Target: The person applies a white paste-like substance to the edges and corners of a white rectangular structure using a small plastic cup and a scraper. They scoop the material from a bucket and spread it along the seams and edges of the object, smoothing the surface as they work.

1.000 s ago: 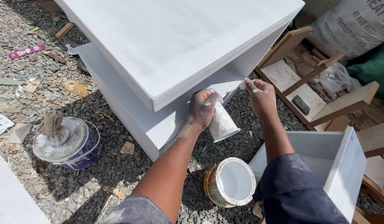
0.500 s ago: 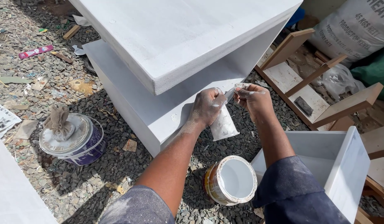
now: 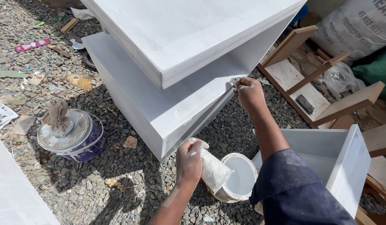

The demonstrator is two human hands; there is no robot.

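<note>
Gripping a white-smeared plastic pouch [image 3: 214, 170] by its upper end, the left hand [image 3: 189, 160] was closed tight around it, holding it tilted just above an open tin of white paint [image 3: 239, 177] on the gravel [image 3: 130, 187]. The right hand [image 3: 248, 92] reached up to the inner corner of the white-painted cabinet [image 3: 180, 54], fingertips pinched together on something small and white against the panel edge; what it was could not be told. A lidded tin with a rag on top [image 3: 70, 133] stood well apart, and a white drawer box [image 3: 347, 166] lay beside the right arm.
</note>
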